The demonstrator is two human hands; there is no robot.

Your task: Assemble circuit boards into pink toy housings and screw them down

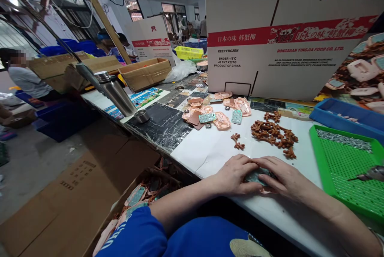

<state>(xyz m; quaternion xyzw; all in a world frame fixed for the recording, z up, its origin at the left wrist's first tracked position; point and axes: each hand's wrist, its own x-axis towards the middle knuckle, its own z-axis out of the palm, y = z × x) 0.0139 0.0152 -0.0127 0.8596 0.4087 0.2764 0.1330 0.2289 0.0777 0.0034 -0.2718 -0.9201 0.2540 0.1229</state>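
Close to the table's front edge, my left hand (235, 175) and my right hand (283, 177) are closed around a pink plastic toy part with a teal panel (255, 176). Fingers cover most of it. Just beyond lies a single brown branch-shaped part (237, 141), with a pile of similar brown parts (274, 133) to its right. Farther back are several pink shells (222, 121), teal patterned panels (237, 116), brown flat pieces and small black round parts (208, 126).
On the right, a green tray (318, 165) holds small metal screws (345, 140) and a power screwdriver (370, 173); a blue bin (318, 109) sits behind. A large carton (240, 77) stands at the back. Left are a steel thermos (115, 95), its cup (142, 116) and a seated person (30, 79).
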